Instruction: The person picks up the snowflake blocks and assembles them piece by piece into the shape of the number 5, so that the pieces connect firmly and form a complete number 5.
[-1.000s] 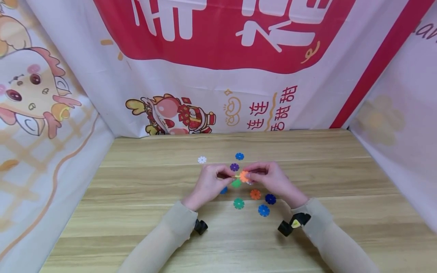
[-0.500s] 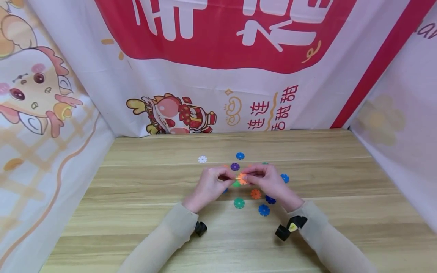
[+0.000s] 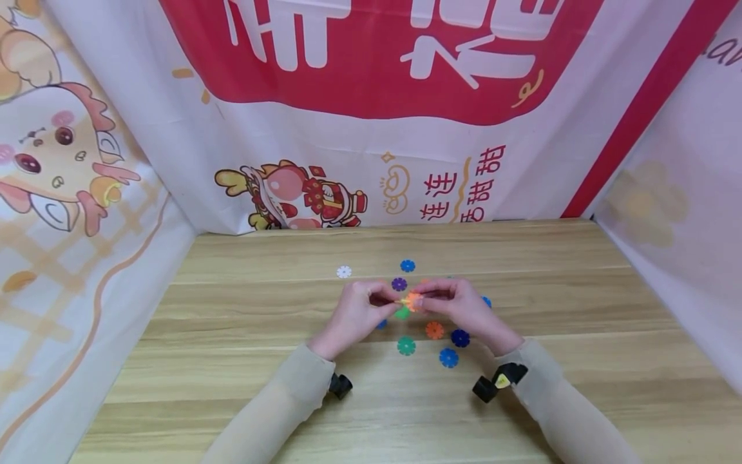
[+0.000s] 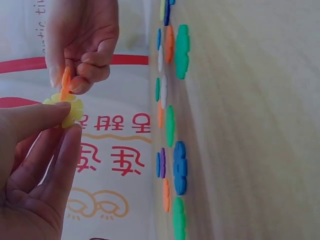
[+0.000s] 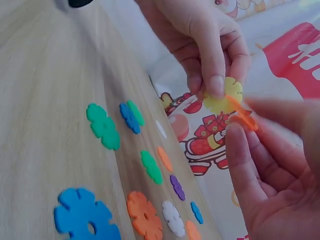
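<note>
My left hand (image 3: pixel 356 314) pinches a yellow snowflake-shaped plastic disc (image 4: pixel 74 111) between thumb and fingers. Facing it, my right hand (image 3: pixel 464 309) grips an orange snowflake disc (image 5: pixel 244 119) the same way. The two discs meet edge to edge, at an angle to each other, above the table. In the right wrist view the orange disc crosses the yellow one's rim; whether their slots are locked together I cannot tell. Under the hands lies a green disc (image 3: pixel 402 313), partly hidden in the head view.
Around the hands several loose discs lie flat on the wooden table (image 3: pixel 243 361): white (image 3: pixel 344 271), purple (image 3: pixel 399 284), orange (image 3: pixel 434 330), dark blue (image 3: pixel 460 338), blue (image 3: pixel 448 357) and green (image 3: pixel 406 346). A printed cloth (image 3: pixel 371 167) hangs behind the table.
My right hand came slightly left, then moved back right a little, covering more of a blue disc behind it. My left hand stays nearly still. Both discs remain held.
</note>
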The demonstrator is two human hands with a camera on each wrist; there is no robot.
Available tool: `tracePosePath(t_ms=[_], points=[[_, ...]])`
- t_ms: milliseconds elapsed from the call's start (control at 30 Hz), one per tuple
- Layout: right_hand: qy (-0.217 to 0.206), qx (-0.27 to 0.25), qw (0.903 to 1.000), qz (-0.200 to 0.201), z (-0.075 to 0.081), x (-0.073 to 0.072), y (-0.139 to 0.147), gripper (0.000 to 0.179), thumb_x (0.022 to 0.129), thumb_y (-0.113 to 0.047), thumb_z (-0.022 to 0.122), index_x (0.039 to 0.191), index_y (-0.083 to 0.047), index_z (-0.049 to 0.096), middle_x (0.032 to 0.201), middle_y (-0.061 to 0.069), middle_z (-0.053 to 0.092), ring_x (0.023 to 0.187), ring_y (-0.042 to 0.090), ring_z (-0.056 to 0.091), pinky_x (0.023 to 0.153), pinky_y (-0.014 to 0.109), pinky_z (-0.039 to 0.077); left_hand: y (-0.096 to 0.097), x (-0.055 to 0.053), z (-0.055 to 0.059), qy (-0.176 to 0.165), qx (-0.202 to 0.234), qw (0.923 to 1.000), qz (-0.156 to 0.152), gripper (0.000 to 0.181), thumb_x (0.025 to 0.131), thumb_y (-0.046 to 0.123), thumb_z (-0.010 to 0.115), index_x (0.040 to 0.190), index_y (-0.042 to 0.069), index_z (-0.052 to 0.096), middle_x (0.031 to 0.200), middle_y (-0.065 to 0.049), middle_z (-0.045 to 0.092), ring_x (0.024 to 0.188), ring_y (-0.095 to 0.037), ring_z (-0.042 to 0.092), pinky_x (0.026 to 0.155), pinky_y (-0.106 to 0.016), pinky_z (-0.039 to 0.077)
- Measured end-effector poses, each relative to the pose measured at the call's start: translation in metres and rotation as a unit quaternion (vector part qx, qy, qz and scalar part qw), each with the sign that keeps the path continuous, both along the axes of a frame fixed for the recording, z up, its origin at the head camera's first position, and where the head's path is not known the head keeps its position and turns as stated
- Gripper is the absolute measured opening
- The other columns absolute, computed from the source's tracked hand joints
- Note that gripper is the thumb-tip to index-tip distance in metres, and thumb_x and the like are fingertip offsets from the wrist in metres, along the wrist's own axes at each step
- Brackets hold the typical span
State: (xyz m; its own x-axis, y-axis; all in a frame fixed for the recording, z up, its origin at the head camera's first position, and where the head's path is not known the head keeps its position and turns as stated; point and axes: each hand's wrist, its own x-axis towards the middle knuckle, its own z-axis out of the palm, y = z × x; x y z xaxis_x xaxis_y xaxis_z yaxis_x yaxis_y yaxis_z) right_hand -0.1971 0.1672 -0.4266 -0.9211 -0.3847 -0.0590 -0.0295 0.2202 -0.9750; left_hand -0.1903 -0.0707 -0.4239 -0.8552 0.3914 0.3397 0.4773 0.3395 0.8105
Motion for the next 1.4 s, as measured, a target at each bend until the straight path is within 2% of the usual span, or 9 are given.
tracePosePath(t_ms=[133,267,433,567,700,833,967,1133,1400], points=[[0.029,0.01,0.9994,0.014,0.001,0.002,0.0,0.041,0.086,-0.02,0.085,0.122,-0.007,0.072,0.113,0.01,0.071,0.098,0.028,0.068,0.082,0.034,0.059,-0.001,0.001,0.004,-0.026,-0.006,0.9996,0.012,0.013,0.088,0.003,0.081,0.093,0.014,0.076,0.091,0.008,0.073,0.079,-0.007,0.068,0.071,-0.026,0.059],[0.056,0.024,0.9981,0.009,0.001,0.003,-0.002,0.043,0.083,-0.023,0.088,0.121,-0.009,0.073,0.109,0.008,0.072,0.095,0.028,0.067,0.079,0.032,0.059,-0.001,0.002,0.006,-0.029,-0.012,0.9993,0.02,0.013,0.087,0.004,0.082,0.093,0.015,0.076,0.09,0.009,0.072,0.078,-0.006,0.067,0.07,-0.026,0.059],[0.057,0.031,0.9979,-0.007,-0.001,0.004,-0.001,0.044,0.081,-0.026,0.089,0.119,-0.011,0.074,0.107,0.007,0.072,0.095,0.027,0.067,0.08,0.033,0.059,-0.005,0.0,0.004,-0.047,-0.01,0.9988,0.01,0.015,0.087,0.007,0.083,0.1,0.013,0.077,0.096,0.004,0.073,0.084,-0.008,0.068,0.075,-0.027,0.059],[0.058,0.035,0.9974,-0.024,-0.002,0.002,0.005,0.045,0.079,-0.031,0.091,0.117,-0.013,0.075,0.106,0.005,0.073,0.095,0.027,0.067,0.08,0.034,0.058,-0.016,-0.006,0.004,-0.067,-0.004,0.9974,0.026,0.025,0.086,0.011,0.085,0.11,0.013,0.077,0.106,-0.002,0.074,0.095,-0.017,0.069,0.083,-0.03,0.057],[0.068,0.042,0.9961,-0.037,-0.002,0.0,0.013,0.043,0.079,-0.03,0.091,0.116,-0.014,0.075,0.107,0.005,0.073,0.095,0.026,0.067,0.08,0.032,0.058,-0.036,-0.018,0.009,-0.083,-0.009,0.9936,0.077,0.035,0.084,0.013,0.086,0.117,0.011,0.075,0.112,-0.006,0.073,0.104,-0.025,0.068,0.09,-0.035,0.056],[0.074,0.041,0.9956,-0.041,-0.003,-0.001,0.018,0.042,0.08,-0.026,0.09,0.116,-0.011,0.075,0.107,0.006,0.073,0.095,0.026,0.067,0.081,0.031,0.058,-0.057,-0.034,0.011,-0.085,-0.015,0.9892,0.119,0.039,0.083,0.013,0.087,0.119,0.008,0.073,0.112,-0.008,0.073,0.103,-0.026,0.069,0.092,-0.037,0.056],[0.074,0.038,0.9957,-0.04,-0.002,0.0,0.02,0.042,0.081,-0.024,0.09,0.116,-0.008,0.074,0.108,0.007,0.073,0.096,0.026,0.068,0.082,0.03,0.058,-0.072,-0.052,0.005,-0.093,-0.013,0.987,0.131,0.039,0.083,0.011,0.087,0.12,0.005,0.073,0.112,-0.014,0.073,0.101,-0.027,0.07,0.089,-0.036,0.057],[0.067,0.038,0.9963,-0.037,-0.001,0.002,0.021,0.042,0.081,-0.022,0.089,0.117,-0.007,0.074,0.109,0.008,0.072,0.097,0.027,0.067,0.083,0.03,0.057,-0.082,-0.072,-0.006,-0.125,-0.022,0.9825,0.137,0.042,0.085,0.013,0.086,0.123,0.003,0.071,0.117,-0.018,0.071,0.102,-0.026,0.069,0.09,-0.038,0.056],[0.062,0.044,0.9962,-0.043,-0.001,0.003,0.021,0.039,0.082,-0.021,0.089,0.116,-0.007,0.074,0.109,0.007,0.072,0.097,0.026,0.067,0.083,0.03,0.057,-0.087,-0.087,-0.018,-0.158,-0.059,0.9737,0.153,0.05,0.084,0.018,0.087,0.127,0.001,0.067,0.118,-0.016,0.07,0.105,-0.027,0.067,0.094,-0.042,0.054]])
